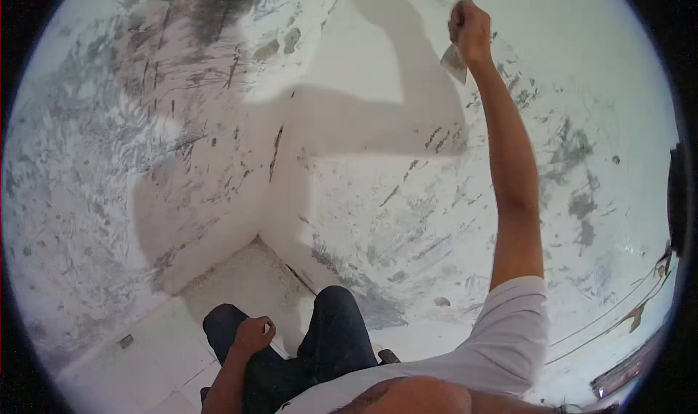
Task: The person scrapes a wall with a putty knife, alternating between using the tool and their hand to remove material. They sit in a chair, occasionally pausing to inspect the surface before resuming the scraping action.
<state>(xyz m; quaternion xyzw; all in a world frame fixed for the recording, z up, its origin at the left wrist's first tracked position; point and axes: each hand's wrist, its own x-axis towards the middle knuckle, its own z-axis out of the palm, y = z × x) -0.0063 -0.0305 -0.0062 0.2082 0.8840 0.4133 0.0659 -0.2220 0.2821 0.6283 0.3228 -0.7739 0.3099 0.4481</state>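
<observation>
My right hand (474, 34) is raised at the end of an outstretched arm, fingers wrapped round a putty knife (454, 65). The knife's flat, roughly triangular blade points down along the wall, while its handle is hidden in the fist. Around it, the white wall (378, 188) carries grey smears, dark scrape marks and patchy spots. Low in the view, my left hand (253, 334) rests by my left knee with its fingers curled in; I see nothing held in it.
Two walls meet in a corner (257, 233) above a pale tiled floor (167, 352). The left wall (80, 196) is heavily smeared. Thin cables (618, 319) run along the right side, near a dark reddish object (629, 367). My arm's shadow falls across both walls.
</observation>
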